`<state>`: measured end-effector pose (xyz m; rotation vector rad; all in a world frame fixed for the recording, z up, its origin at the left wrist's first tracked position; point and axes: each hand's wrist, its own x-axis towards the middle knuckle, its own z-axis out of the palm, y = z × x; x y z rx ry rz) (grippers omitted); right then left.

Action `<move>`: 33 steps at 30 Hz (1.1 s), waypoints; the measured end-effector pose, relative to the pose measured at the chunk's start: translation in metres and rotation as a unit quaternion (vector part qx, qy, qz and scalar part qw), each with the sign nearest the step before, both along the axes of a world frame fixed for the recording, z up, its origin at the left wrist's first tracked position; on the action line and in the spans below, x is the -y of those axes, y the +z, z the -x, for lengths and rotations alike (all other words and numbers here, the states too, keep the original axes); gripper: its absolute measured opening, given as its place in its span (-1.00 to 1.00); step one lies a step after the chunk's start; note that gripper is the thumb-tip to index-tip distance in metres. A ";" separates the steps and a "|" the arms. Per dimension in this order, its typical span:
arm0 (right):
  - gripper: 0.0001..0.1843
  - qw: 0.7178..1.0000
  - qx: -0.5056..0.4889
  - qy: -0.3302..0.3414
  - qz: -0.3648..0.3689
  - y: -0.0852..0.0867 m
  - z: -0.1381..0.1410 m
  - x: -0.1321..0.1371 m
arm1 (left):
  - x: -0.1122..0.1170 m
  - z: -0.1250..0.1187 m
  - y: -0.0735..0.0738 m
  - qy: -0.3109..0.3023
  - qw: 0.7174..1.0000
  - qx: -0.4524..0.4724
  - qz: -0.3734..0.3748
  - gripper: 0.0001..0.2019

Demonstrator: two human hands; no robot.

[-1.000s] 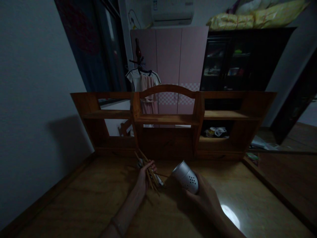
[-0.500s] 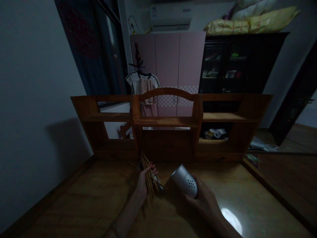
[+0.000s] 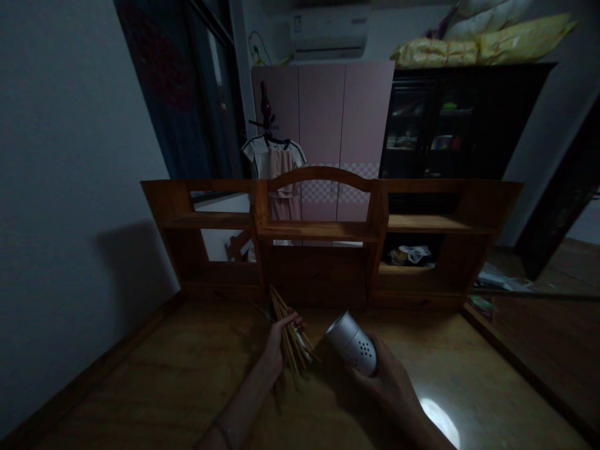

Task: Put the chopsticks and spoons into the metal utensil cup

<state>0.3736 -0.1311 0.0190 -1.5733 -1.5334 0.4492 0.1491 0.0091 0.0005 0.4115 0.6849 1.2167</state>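
Observation:
My left hand [image 3: 285, 334] is closed around a bundle of chopsticks [image 3: 291, 356], which fan out above and below the fist. Some shiny metal pieces, perhaps spoons, show among them, but the dim light blurs their shape. To the right, my right hand [image 3: 387, 375] grips a silver cylindrical utensil holder [image 3: 351, 342] with small round holes in its side. The holder is tilted, its rim pointing up and left towards the chopsticks. A gap separates the holder from the bundle. Both hands are over the wooden tabletop [image 3: 187, 375].
A wooden shelf unit [image 3: 319, 231] runs along the table's far edge. In its right compartment sits a white plastic bag [image 3: 415, 253]. A wall [image 3: 70, 250] borders the left side, and a raised wooden rim [image 3: 529, 372] edges the right. A bright light reflection [image 3: 439, 422] lies near my right forearm.
The chopsticks have turned slightly in my left hand, with their lower ends now spread further right. The holder has stayed almost still in my right hand. The whole view has shifted a little.

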 end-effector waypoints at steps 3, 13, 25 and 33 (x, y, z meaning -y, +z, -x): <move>-0.32 1.000 -0.030 -0.007 -0.003 -0.003 0.001 -0.002 | -0.001 0.001 0.000 -0.027 1.000 0.005 0.003 -0.81; -0.30 0.997 -0.075 -0.016 -0.008 0.001 0.005 -0.003 | -0.011 0.005 -0.009 -0.137 0.984 0.096 -0.066 -0.76; -0.32 0.995 -0.093 -0.020 -0.021 -0.002 0.005 -0.001 | 0.003 -0.001 -0.005 -0.108 0.981 0.124 -0.106 -0.77; -0.31 0.994 -0.090 -0.061 -0.030 0.008 0.002 -0.001 | 0.014 -0.003 0.000 -0.020 0.997 0.071 -0.022 -0.83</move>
